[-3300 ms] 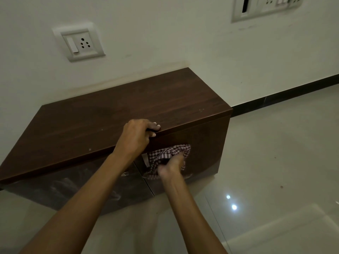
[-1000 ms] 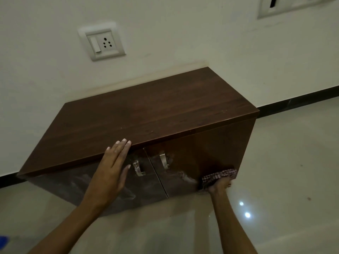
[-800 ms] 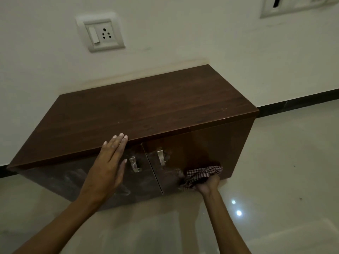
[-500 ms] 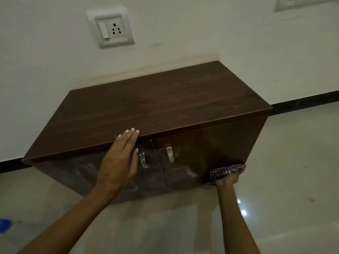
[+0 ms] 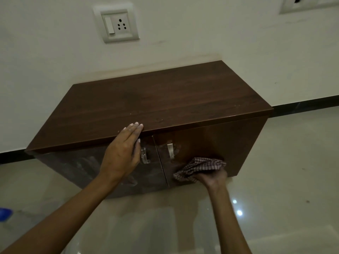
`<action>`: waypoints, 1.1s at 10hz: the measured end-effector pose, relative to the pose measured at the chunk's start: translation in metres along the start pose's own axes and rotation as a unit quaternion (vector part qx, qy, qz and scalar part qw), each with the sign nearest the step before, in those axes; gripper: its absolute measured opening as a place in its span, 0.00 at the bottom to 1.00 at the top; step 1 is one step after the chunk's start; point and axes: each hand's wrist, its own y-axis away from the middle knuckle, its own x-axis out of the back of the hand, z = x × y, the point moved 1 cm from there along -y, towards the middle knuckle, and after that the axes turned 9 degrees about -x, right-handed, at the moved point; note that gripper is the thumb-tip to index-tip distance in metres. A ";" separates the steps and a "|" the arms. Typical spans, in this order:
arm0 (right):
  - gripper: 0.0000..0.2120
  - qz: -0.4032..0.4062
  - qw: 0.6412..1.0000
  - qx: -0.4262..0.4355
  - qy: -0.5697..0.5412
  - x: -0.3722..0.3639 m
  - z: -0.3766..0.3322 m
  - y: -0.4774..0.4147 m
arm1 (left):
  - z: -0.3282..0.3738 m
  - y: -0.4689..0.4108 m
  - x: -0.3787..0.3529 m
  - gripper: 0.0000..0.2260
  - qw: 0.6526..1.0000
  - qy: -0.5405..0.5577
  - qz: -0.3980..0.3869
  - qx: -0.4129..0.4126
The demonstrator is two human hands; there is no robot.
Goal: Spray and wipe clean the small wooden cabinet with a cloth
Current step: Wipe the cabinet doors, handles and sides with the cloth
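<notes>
Shifted leftward along the lower right door, with the checked cloth clenched in the right grip.
Bracing the left door of the wooden cabinet with left grip flat, fingers straight.

1 dark brown wooden cabinet. 2 glossy doors: left door, right door. 2 silver metal handles: left handle, right handle. 1 red-and-white checked cloth. 2 hands: left hand, right hand. 2 white wall switch plates: one whole, one cut off at the top right. 1 blue object at the left edge, kind unclear. 2 bright light spots on the floor.
</notes>
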 end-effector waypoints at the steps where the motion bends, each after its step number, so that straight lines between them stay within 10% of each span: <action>1: 0.22 -0.045 0.961 -0.052 -0.268 -0.009 -0.009 0.003 | 0.002 -0.001 0.002 0.19 1.000 0.003 -0.002 0.006; 3: 0.38 -0.041 0.958 -0.147 -0.244 -0.068 0.038 0.011 | 0.003 -0.003 0.005 0.18 1.000 0.005 -0.008 0.014; 11: 0.24 -0.087 0.962 -0.111 -0.232 -0.097 -0.055 0.098 | 0.003 -0.011 0.009 0.18 0.999 0.010 -0.045 0.027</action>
